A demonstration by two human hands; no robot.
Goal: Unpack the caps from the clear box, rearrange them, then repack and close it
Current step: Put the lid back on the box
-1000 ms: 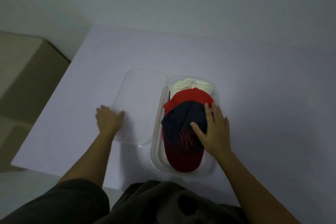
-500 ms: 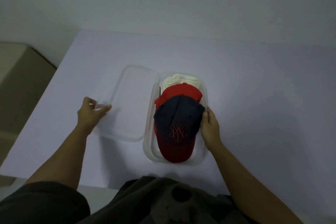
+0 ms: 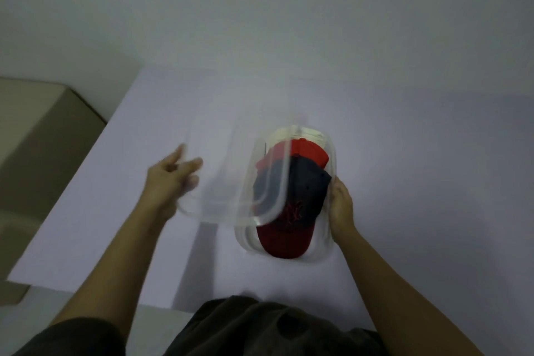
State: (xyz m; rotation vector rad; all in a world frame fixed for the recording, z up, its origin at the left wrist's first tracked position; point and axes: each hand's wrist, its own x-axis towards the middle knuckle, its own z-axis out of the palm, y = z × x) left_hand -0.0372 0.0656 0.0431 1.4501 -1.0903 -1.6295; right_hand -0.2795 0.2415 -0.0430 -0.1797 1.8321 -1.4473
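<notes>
The clear box (image 3: 329, 246) sits on the white table with three caps stacked in it: a navy cap with a dark red brim (image 3: 300, 202) at the front, a red cap (image 3: 309, 150) behind it and a cream cap (image 3: 306, 133) at the far end. My left hand (image 3: 170, 182), blurred by motion, grips the left edge of the clear lid (image 3: 231, 170), which is raised and tilted, its right edge over the left part of the box. My right hand (image 3: 342, 205) holds the box's right rim.
The white table (image 3: 419, 182) runs to the right and back to a pale wall. A beige cardboard box (image 3: 34, 136) stands left of the table. My dark clothing fills the bottom of the view.
The lid lay flat on the table left of the box; my left hand has lifted it and swung it rightward over the box. My right hand moved off the navy cap to the box's right rim.
</notes>
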